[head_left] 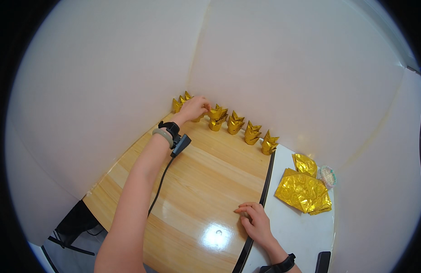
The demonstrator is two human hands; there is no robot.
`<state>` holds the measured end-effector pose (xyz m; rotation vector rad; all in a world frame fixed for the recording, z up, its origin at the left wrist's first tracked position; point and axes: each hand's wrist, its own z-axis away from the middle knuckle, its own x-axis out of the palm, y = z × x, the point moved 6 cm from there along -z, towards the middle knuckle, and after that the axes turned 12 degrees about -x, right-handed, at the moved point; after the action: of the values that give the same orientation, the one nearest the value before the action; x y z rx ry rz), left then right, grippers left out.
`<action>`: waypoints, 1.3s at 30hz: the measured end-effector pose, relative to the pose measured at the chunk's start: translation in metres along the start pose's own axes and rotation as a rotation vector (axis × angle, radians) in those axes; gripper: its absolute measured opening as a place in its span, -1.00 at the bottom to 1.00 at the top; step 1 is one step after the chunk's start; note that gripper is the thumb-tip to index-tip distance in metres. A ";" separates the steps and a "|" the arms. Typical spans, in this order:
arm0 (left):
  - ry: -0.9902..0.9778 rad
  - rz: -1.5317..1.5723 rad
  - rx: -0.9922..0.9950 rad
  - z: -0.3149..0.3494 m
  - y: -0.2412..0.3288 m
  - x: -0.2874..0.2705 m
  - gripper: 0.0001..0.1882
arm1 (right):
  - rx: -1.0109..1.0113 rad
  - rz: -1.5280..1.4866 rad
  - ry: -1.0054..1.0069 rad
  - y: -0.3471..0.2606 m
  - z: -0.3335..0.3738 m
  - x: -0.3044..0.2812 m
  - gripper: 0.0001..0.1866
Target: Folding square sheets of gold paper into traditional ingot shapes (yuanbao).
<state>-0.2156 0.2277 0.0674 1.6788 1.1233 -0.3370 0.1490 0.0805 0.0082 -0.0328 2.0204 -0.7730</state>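
My left hand [195, 109] reaches to the far corner of the wooden table, over a row of gold foil cups with pointed rims. Its fingers are curled downward beside a foil cup [215, 123], which has another pointed foil piece rising behind it. The hand covers part of the row, and whatever is under its fingertips is hidden. Further right along the back edge stand more gold foil cups [253, 133]. My right hand [256, 223] rests near the table's right edge, fingers loosely bent and apart, with nothing in it.
On the white surface to the right lie a stack of gold foil sheets [303, 193], a folded foil piece [305, 164] and a round, pale ridged thing [328, 176]. A black cable [158, 189] runs from a dark device at my left wrist. White walls enclose the far sides.
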 end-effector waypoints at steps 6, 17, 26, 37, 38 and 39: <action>0.067 -0.256 0.036 -0.002 0.003 -0.006 -0.92 | 0.023 -0.028 -0.008 0.002 0.001 0.000 -0.77; -0.044 -0.464 0.137 -0.014 0.009 0.022 -0.90 | -0.021 0.009 0.006 -0.002 -0.001 -0.001 -0.77; -0.259 -0.432 -0.040 -0.015 0.005 0.011 -0.88 | -0.027 0.008 0.004 -0.003 -0.002 -0.002 -0.77; -0.018 -0.338 0.052 -0.013 0.001 0.005 -0.92 | -0.019 -0.004 -0.023 -0.001 -0.002 0.000 -0.77; -0.003 -0.342 0.076 -0.015 0.003 0.005 -0.91 | -0.039 0.017 -0.019 -0.001 -0.003 -0.001 -0.77; 0.008 -0.337 0.080 -0.015 0.004 0.005 -0.91 | -0.045 0.028 -0.018 -0.001 -0.003 -0.001 -0.77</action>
<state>-0.2146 0.2431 0.0730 1.5574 1.4166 -0.5943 0.1472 0.0813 0.0105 -0.0366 2.0172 -0.7074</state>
